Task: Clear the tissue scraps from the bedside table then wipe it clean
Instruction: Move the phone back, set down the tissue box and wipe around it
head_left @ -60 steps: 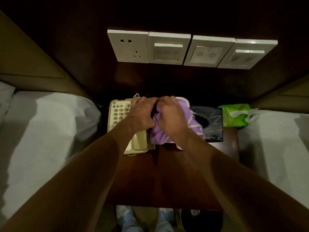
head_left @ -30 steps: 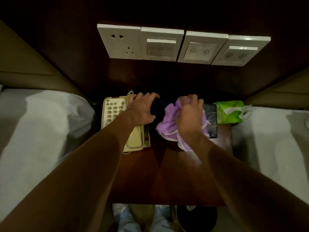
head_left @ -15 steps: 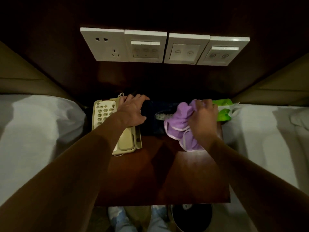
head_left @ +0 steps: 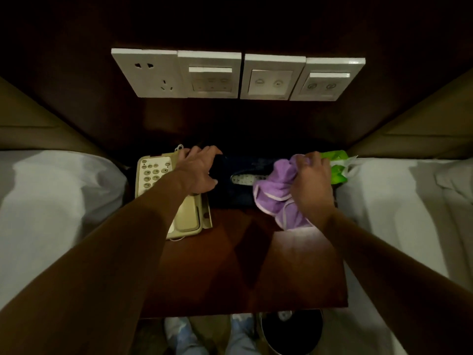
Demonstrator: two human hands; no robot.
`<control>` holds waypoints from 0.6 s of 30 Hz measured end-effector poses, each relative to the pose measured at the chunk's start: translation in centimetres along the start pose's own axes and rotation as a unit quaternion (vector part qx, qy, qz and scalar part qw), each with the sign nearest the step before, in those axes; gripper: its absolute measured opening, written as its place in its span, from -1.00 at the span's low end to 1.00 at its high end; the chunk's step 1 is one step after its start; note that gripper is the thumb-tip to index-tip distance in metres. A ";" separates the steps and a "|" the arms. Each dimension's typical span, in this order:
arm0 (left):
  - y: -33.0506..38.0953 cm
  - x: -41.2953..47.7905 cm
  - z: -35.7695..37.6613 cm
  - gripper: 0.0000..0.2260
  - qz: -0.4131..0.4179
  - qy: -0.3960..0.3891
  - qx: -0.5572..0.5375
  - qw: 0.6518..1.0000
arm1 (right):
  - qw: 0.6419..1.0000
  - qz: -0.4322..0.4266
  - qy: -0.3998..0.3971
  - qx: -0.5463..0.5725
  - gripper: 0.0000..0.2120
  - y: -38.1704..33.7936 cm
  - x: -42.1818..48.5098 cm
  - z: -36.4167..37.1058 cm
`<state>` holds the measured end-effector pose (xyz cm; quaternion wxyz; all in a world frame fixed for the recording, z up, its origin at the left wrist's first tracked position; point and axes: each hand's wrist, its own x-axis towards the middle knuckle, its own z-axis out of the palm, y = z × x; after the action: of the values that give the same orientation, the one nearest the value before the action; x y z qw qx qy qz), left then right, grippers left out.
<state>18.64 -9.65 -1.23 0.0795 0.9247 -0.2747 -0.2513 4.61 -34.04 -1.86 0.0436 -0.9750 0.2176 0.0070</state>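
The right hand [head_left: 311, 185] is clamped on the cloth [head_left: 276, 193], bunched over the dark box's [head_left: 230, 196] right end. That box runs sideways toward the left hand [head_left: 198, 170], which grips its other end (no scraps visible). Bare tabletop [head_left: 243, 265] lies nearer the body.

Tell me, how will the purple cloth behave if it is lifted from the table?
The purple cloth is bunched in folds under the right hand, so it is probably floppy and would drape. It looks light and soft, unlikely to slide or roll.
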 end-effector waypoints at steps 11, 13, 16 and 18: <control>0.2 0.3 -0.5 -0.23 0.041 -0.037 0.101 0.993 | 0.997 -0.063 -0.020 0.042 -0.61 -4.9 -0.5 -0.2; 0.2 0.4 -0.6 -0.23 0.042 -0.041 0.102 0.993 | 0.999 -0.038 -0.004 0.030 -0.59 -1.7 -0.4 -0.3; 0.0 0.5 -0.4 -0.24 0.046 -0.037 0.104 0.993 | 1.000 -0.003 -0.016 0.002 -0.60 1.7 -0.2 -0.2; 0.0 0.6 -0.5 -0.23 0.049 -0.037 0.111 0.992 | 1.000 -0.014 -0.017 -0.019 -0.65 0.8 -0.2 0.0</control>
<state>19.29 -9.96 -1.09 -0.0215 0.9034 -0.3486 -0.2490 4.09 -34.69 -1.91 0.0288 -0.9783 0.2032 0.0276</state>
